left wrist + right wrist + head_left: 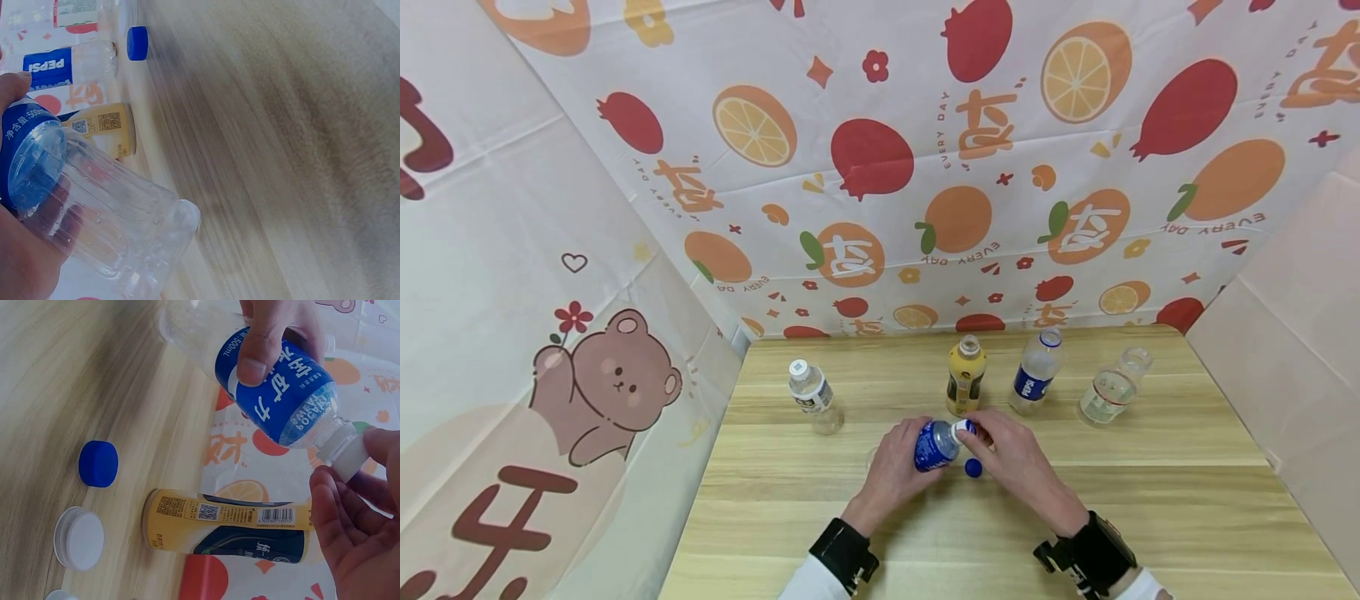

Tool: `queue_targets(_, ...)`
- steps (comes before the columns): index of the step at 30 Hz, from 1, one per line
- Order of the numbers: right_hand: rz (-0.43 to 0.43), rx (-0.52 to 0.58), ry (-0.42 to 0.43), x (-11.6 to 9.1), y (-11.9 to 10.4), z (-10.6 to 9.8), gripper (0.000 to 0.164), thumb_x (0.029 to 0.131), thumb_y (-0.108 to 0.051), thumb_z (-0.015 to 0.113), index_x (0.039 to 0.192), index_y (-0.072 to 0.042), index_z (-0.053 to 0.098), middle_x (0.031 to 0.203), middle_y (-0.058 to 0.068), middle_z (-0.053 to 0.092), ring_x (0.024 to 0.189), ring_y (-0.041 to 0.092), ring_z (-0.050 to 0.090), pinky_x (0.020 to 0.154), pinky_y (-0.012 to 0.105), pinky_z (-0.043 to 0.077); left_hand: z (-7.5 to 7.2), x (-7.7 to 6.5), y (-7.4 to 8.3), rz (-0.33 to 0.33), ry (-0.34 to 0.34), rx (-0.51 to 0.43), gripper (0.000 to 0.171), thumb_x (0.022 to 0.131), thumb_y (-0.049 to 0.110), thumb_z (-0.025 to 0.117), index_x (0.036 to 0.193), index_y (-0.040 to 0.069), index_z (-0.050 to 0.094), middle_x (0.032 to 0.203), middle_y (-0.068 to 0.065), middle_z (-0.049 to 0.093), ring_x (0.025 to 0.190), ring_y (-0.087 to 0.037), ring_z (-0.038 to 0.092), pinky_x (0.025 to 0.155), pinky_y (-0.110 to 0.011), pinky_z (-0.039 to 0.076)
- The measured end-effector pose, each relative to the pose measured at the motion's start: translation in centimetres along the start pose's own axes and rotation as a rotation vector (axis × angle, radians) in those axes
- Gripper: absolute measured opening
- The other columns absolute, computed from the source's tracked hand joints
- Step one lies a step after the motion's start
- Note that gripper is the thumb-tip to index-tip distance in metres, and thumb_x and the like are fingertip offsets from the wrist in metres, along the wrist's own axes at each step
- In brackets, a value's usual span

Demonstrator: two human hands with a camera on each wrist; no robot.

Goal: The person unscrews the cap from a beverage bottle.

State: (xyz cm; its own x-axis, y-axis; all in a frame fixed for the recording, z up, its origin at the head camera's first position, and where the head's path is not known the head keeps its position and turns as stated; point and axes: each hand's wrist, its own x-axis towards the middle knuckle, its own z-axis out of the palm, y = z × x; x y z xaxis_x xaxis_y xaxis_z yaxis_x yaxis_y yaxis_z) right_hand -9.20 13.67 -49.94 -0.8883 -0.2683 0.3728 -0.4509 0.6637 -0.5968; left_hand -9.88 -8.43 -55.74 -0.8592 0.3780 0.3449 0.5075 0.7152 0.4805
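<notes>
My left hand [895,462] grips a clear plastic bottle with a blue label [929,447], tilted above the table. In the right wrist view its label [275,387] reads Pocari Sweat. Fingers and thumb of my right hand [1017,458] pinch a white cap [350,459] at the bottle's mouth. How far the cap is threaded I cannot tell. A blue cap [973,467] lies on the table below the hands. Beside it in the right wrist view lies a wide white cap [80,539], with another white piece [61,595] cut off by the frame edge.
Behind my hands stand a yellow-labelled bottle [966,377], a Pepsi bottle [1034,377] and a clear bottle with a pale label [1111,392], all uncapped. A white-capped bottle [811,393] stands at the left. Printed cloth [910,275] hangs along the wooden table's [775,500] back edge.
</notes>
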Motion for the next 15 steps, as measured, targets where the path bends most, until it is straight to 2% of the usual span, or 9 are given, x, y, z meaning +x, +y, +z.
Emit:
queue_targets(5, -0.057, 0.066, -0.053, -0.09, 0.24, -0.19, 0.033, 0.097, -0.013, 0.074, 0.129, -0.008, 0.069, 0.111, 0.0, 0.069, 0.093, 0.011, 0.065, 0.075, 0.028, 0.059, 0.11, -0.2, -0.13, -0.024, -0.001, -0.016, 0.078, 0.076, 0.032, 0.093, 0.138, 0.01, 0.052, 0.12, -0.007, 0.065, 0.106, -0.022, 0.064, 0.092, -0.041, 0.056)
queue_targets(9, -0.113, 0.079, -0.076, -0.07, 0.44, -0.28, 0.036, 0.096, -0.007, 0.072, 0.132, -0.008, 0.068, 0.123, 0.006, 0.069, 0.108, 0.021, 0.067, 0.086, 0.04, 0.06, 0.05, -0.24, -0.18, -0.034, 0.0, -0.029, 0.077, 0.076, 0.032, 0.093, 0.138, 0.01, 0.052, 0.12, -0.007, 0.065, 0.106, -0.022, 0.064, 0.092, -0.042, 0.057)
queue_targets(12, -0.16, 0.086, -0.09, -0.02, 0.53, -0.33, 0.044, 0.094, -0.002, 0.073, 0.137, -0.008, 0.064, 0.134, 0.011, 0.066, 0.119, 0.029, 0.065, 0.094, 0.046, 0.058, 0.05, -0.21, -0.21, -0.039, 0.003, -0.035, 0.077, 0.076, 0.03, 0.094, 0.138, 0.01, 0.052, 0.12, -0.008, 0.065, 0.106, -0.023, 0.064, 0.092, -0.042, 0.056)
queue_targets(15, -0.163, 0.103, -0.125, -0.03, 0.54, -0.45, 0.059, 0.092, -0.001, 0.075, 0.148, -0.009, 0.055, 0.152, 0.014, 0.053, 0.135, 0.034, 0.054, 0.104, 0.052, 0.05, 0.07, -0.15, -0.22, -0.036, 0.005, -0.03, 0.078, 0.075, 0.03, 0.094, 0.138, 0.01, 0.052, 0.12, -0.007, 0.065, 0.106, -0.022, 0.064, 0.093, -0.042, 0.056)
